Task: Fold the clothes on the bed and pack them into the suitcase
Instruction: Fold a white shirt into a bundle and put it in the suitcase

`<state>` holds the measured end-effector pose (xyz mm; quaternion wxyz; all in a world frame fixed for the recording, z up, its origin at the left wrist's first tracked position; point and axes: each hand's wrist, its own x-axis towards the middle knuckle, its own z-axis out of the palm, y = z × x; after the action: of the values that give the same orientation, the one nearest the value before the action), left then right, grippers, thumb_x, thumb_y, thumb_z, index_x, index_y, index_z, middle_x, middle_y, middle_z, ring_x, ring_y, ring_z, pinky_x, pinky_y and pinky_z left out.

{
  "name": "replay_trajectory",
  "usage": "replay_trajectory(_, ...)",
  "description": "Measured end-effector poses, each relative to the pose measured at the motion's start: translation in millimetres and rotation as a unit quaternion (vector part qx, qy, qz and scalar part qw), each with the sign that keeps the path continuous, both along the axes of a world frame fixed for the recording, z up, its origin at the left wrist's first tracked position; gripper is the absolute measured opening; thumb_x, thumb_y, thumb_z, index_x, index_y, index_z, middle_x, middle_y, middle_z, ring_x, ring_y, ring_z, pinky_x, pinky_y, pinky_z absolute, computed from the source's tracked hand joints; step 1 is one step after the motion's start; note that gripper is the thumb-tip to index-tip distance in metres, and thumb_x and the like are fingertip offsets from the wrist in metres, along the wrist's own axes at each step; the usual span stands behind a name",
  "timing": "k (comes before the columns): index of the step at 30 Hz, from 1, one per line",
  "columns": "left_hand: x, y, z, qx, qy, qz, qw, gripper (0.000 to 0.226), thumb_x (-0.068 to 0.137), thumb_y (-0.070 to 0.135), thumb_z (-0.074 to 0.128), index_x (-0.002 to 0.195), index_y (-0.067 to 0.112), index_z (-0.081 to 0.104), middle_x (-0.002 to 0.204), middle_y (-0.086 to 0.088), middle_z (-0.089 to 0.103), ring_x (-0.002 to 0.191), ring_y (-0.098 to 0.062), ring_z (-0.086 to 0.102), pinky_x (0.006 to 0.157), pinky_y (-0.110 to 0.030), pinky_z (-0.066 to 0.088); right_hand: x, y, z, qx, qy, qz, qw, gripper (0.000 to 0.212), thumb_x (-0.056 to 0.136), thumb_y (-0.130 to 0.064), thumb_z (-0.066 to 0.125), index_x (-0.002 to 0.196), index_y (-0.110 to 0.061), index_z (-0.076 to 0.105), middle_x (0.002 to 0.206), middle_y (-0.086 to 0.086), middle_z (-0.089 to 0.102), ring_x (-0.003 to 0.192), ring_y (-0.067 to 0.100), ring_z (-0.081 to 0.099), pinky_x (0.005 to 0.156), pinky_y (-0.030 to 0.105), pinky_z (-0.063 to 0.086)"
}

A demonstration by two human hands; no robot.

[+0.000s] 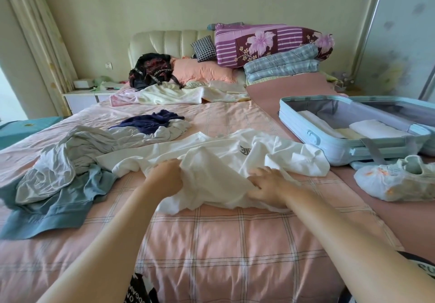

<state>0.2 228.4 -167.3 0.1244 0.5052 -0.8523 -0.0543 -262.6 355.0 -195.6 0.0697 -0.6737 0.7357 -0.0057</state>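
Nearest, on the pink checked bed (211, 244): left grip (167, 175) clenched on a bunched fold of the white T-shirt (211, 142), fingers curled into the cloth. Just beside it, right grip (268, 184) laid on the same shirt, fingers spread and fairly straight, pressing rather than pinching; thumb partly hidden by a fold. Shirt found crumpled mid-bed, printed side up, one end trailing toward the suitcase, not yet squared.

Handling, as judged: light, limp, no stiffness; apt to sag and wrinkle if lifted from the middle. Best taken at the shoulder seams or the hem corners, drawn flat, then folded on the bed. No breakage risk; slight risk of dragging neighbouring cloth.

To the left, against the shirt's edge: heap of grey and blue garments (61, 185), unfolded. Beyond, a navy garment (150, 120) on a pale one, also loose.

To the right, a plastic bag (395, 182), contents unclear. Behind it, the light-blue suitcase (329, 145) lying open on the bed, folded white pieces (379, 127) already inside, room remaining.

Farthest, at the headboard (164, 41): pillows (202, 71), a black backpack (150, 69), stacked quilts (270, 46).
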Motion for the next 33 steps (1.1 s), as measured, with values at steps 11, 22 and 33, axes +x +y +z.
replay_trajectory(11,8,33,0,0.11,0.041,-0.14,0.983,0.036,0.082,0.006,0.056,0.072,0.037,0.069,0.097,0.014,0.061,0.089,-0.01,0.059,0.076,-0.023,0.049,7,24,6,-0.111,-0.012,-0.028,0.993,0.055,0.079,-0.035,0.068,0.132,-0.042,0.056,0.136,-0.013,0.05,0.129,0.016,0.04,0.096,0.024,0.034)
replay_trajectory(22,25,63,7,0.35,0.004,-0.208,0.913,0.032,0.079,0.033,0.081,0.107,0.03,0.065,0.105,0.006,0.067,0.088,-0.009,0.065,0.072,-0.027,0.055,-7,68,27,0.2,-0.352,-0.063,0.912,0.027,0.093,-0.039,0.068,0.099,-0.013,0.06,0.09,0.012,0.076,0.065,0.023,0.069,0.056,0.027,0.053)
replay_trajectory(33,-12,76,-38,0.23,-0.062,-0.214,0.947,0.008,0.079,0.028,0.08,0.086,0.027,0.077,0.063,0.017,0.059,0.06,0.002,0.052,0.061,-0.01,0.041,1,86,-4,0.084,-0.089,0.009,0.993,0.049,0.063,-0.042,0.088,0.1,-0.041,0.057,0.118,-0.016,0.058,0.113,0.01,0.057,0.097,0.033,0.049)
